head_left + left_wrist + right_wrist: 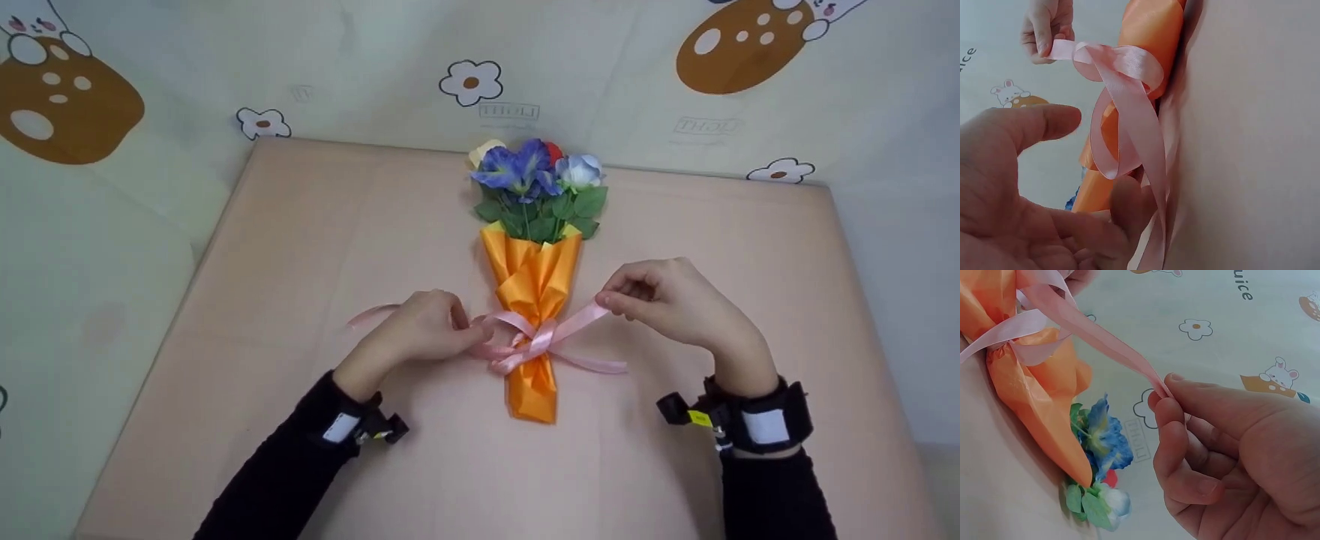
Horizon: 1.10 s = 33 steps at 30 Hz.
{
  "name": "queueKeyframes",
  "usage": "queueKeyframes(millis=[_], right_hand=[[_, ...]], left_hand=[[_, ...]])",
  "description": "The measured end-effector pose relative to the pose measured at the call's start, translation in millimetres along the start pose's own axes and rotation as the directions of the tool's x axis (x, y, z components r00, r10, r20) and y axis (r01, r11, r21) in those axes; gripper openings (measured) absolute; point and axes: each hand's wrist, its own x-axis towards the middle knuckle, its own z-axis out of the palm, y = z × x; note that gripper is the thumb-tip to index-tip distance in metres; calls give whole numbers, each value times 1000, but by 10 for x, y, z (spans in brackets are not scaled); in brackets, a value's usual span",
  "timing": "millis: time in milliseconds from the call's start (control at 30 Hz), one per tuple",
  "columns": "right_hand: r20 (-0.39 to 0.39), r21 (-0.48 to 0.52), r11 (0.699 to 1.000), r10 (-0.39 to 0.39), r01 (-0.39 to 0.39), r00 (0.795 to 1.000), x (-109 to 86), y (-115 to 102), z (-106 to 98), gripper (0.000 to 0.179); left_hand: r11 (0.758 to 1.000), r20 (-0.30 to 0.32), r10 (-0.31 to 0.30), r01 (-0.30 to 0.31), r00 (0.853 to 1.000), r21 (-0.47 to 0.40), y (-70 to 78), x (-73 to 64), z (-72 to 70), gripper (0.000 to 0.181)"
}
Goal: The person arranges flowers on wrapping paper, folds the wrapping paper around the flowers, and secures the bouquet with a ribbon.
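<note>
A bouquet lies on the table with its flowers pointing away, its stems wrapped in orange paper. Pink ribbon circles the narrow part of the wrap in a loose tie with loops and tails. Pinched between the thumb and index finger of my right hand is one ribbon end, drawn out to the right. To the left of the tie, my left hand is by the ribbon loop. Its thumb and fingers stand apart in the left wrist view, fingertips beside the ribbon.
The bouquet lies on a pale pink tabletop. Behind and beside it hangs a light covering printed with flowers and cartoon figures. A black strap with a small camera sits on each wrist.
</note>
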Motion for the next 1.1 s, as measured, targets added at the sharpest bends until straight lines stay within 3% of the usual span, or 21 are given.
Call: queueKeyframes(millis=[167, 300, 400, 500, 600, 700, 867, 967, 1033, 1100], right_hand=[[3, -17, 1000, 18, -18, 1000, -60, 52, 21, 5], [9, -26, 999, 25, -25, 1000, -90, 76, 33, 5], [19, -33, 999, 30, -29, 999, -106, 109, 45, 6], [22, -36, 998, 47, -46, 999, -130, 147, 50, 6], [18, -34, 998, 58, -58, 998, -151, 170, 49, 6], [21, -30, 997, 66, -66, 998, -156, 178, 58, 6], [42, -28, 997, 70, -69, 997, -158, 196, 81, 6], [46, -44, 996, 82, -80, 996, -188, 258, 66, 7], [45, -68, 992, 106, -103, 993, -223, 337, 45, 8], [45, -93, 985, 147, -142, 988, -264, 436, 24, 8]], left_hand=[[992, 70, -96, 101, 993, -74, -4, 27, 84, 56], [984, 123, -100, 116, 987, -134, 51, 66, 159, 42], [987, 74, -98, 106, 992, -120, 82, 81, 179, 35], [991, 14, -123, 124, 992, -57, 96, 84, 180, 44], [988, 36, -152, 153, 988, -25, 107, 93, 194, 55], [987, 72, -154, 156, 985, -24, 121, 114, 226, 52], [994, 35, -109, 109, 993, -8, 135, 116, 219, 35], [993, -18, -30, 32, 999, 114, 103, 73, 117, 32], [968, -38, 44, -33, 998, 249, 52, 36, 15, 29], [919, -27, 128, -108, 991, 379, -19, 0, -91, 25]])
